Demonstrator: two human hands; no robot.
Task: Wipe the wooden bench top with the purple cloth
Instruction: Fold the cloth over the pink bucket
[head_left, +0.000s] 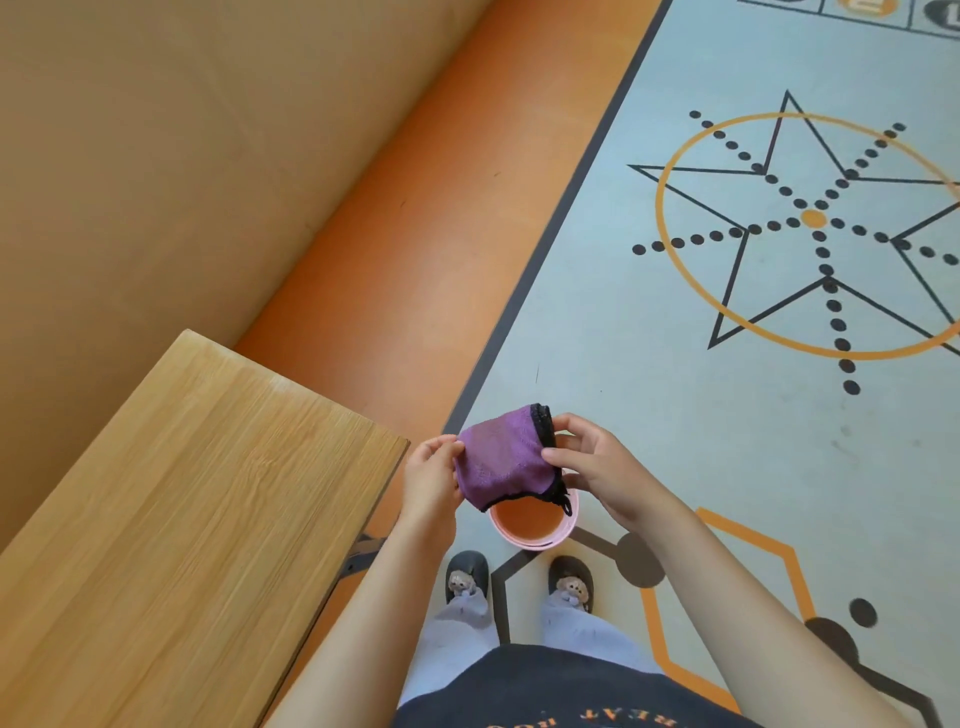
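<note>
A folded purple cloth (501, 457) with black edging is held in the air between both hands, to the right of the wooden bench top (182, 519). My left hand (431, 478) pinches its left edge. My right hand (597, 467) grips its right, black-trimmed edge with thumb and fingers. The cloth hangs directly above a small pink bucket (535, 527) on the floor. The bench top fills the lower left, light wood grain, with a pale scuffed patch near its far corner.
A tan wall or panel (156, 156) rises behind the bench. An orange floor strip (441, 234) runs beside a grey play mat (727, 364) printed with a star and circle. My feet in dark slippers (467, 574) stand just behind the bucket.
</note>
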